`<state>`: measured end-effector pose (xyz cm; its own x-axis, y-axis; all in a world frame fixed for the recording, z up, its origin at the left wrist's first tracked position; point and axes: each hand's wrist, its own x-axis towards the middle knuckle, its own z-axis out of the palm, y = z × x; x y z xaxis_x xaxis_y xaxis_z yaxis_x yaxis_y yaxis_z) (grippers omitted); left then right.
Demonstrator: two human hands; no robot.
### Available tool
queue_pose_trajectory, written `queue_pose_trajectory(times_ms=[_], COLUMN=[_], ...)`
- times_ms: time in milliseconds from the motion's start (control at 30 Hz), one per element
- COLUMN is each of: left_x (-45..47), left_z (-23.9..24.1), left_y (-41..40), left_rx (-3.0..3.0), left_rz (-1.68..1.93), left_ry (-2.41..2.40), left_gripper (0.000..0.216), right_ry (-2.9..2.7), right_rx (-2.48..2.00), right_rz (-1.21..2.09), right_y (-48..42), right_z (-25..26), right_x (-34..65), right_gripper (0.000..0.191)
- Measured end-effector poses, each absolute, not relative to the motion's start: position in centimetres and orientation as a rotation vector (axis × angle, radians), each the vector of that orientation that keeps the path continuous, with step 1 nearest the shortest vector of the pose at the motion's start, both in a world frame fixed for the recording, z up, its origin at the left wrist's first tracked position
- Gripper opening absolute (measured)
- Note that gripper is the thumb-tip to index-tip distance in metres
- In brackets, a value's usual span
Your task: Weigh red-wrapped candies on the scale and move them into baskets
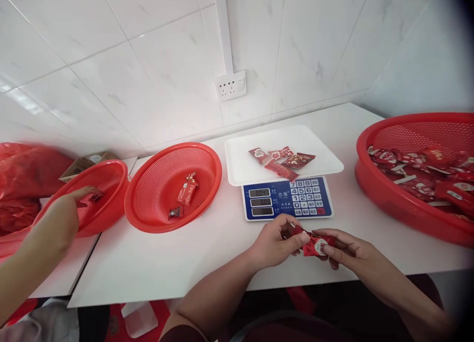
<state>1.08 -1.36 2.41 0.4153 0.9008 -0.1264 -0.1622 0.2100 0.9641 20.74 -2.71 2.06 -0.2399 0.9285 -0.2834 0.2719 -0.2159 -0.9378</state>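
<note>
Between my left hand [278, 240] and my right hand [348, 253] is a small red packet [314, 247] with a white label, held just above the table's front part. Both hands pinch it, thumbs on top; a darker red piece shows by the left fingers, and I cannot tell whether it is a second packet. Behind my hands stands a blue weighing scale [288, 199] with a number keypad. Several red packets [282, 173] lie in a loose pile on its white tray [240, 156].
At the right, a big red basket [403, 223] holds many red packets. Left of the scale, another red basket [148, 223] has a few packets inside. Farther left a co-worker's hand [83, 193] reaches into a third basket [120, 181]. A wall socket [231, 86] is behind.
</note>
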Motion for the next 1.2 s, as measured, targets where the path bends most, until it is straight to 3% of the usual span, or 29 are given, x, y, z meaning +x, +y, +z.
queue_pose_trajectory(times_ms=[233,500,833,1000,1200], left_x=[0.9,0.7,0.8,0.5,0.6], left_z=[2.7,2.9,2.8,2.6,2.7], left_y=[-1.0,-1.5,-0.8,-0.6,-0.8], left_rx=[1.026,1.243,1.069,1.079,1.059], left_rz=[0.846,1.052,1.012,1.035,1.104], left_ry=[0.835,0.978,0.923,0.937,0.878], left_gripper=[0.057,0.037,0.049,0.05,0.045], right_ry=[-1.339,-1.429,-1.441,-1.625,-1.713], right_rx=[-1.377,-1.436,-1.481,-1.427,-1.436], right_rz=[1.446,1.268,0.618,0.407,0.637], right_y=[-2.6,-1.6,6.8,10.6,6.3], right_z=[1.5,3.0,10.4,11.7,9.1], right_x=[20.8,19.8,17.0,14.7,17.4], right_gripper=[0.044,0.048,0.041,0.043,0.042])
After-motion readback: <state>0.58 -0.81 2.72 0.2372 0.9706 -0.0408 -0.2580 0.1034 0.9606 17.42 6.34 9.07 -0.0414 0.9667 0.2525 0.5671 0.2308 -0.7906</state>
